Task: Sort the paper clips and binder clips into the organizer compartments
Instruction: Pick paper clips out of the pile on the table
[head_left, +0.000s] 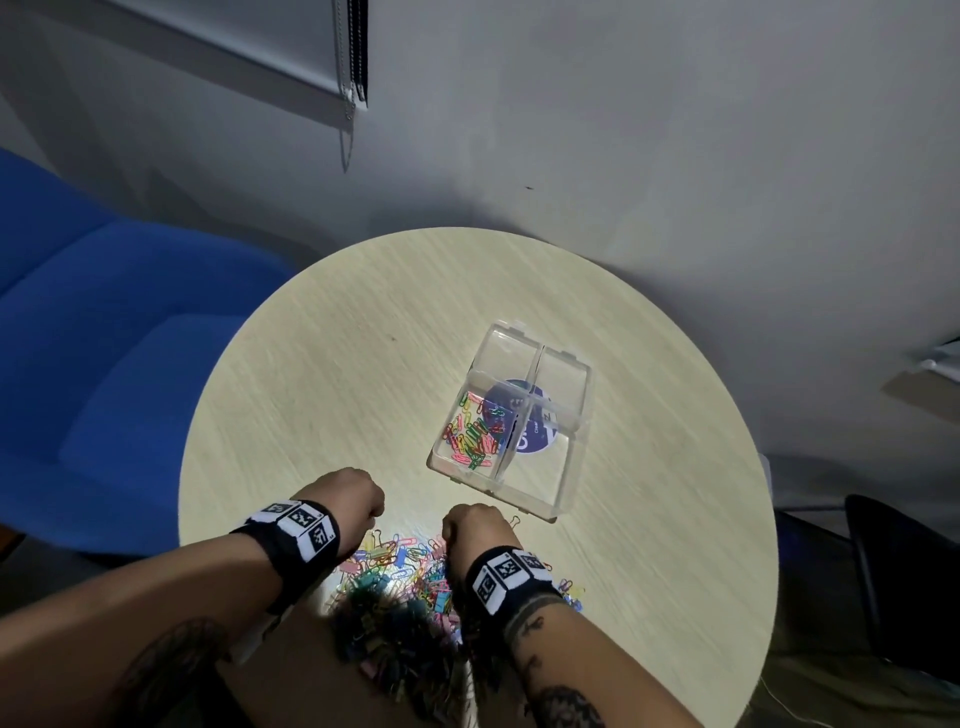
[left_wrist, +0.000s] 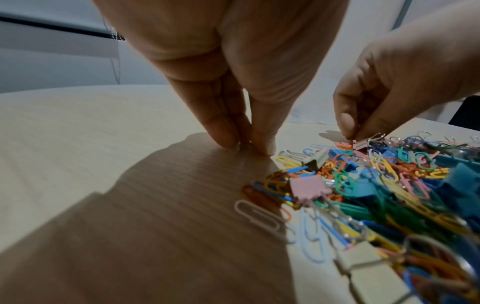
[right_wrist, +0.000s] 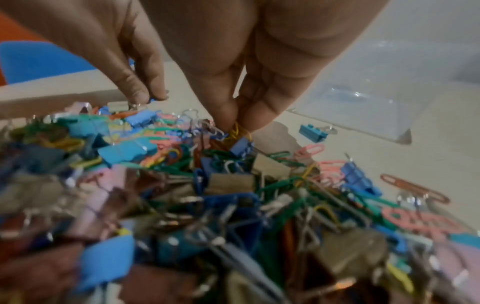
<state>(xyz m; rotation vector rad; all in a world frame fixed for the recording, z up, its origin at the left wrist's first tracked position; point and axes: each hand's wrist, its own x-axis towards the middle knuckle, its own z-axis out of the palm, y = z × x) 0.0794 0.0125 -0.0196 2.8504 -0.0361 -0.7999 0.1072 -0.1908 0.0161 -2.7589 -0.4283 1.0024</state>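
Sorting scene: two bare hands are working at the near edge of a round, pale wood-grain table.
Left hand: fingertips are pressing together down onto the tabletop at the left edge of the pile; from the right wrist view it is pinching something small and blue with a wire loop, too blurred to name.
Right hand: fingers are pinching a yellow paper clip at the top of the pile; the left wrist view shows its fingertips at a pink binder clip.
Pile: thin looped wire paper clips in many colours are lying tangled with boxy folded binder clips with shiny wire handles.
Strays: a white paper clip is lying just left of the pile, and a blue binder clip near the box.
Organizer: a clear hard plastic box with four compartments is sitting beyond the hands, right of centre; the near-left compartment is holding coloured paper clips.
Open room: bare tabletop is stretching left and beyond the box.
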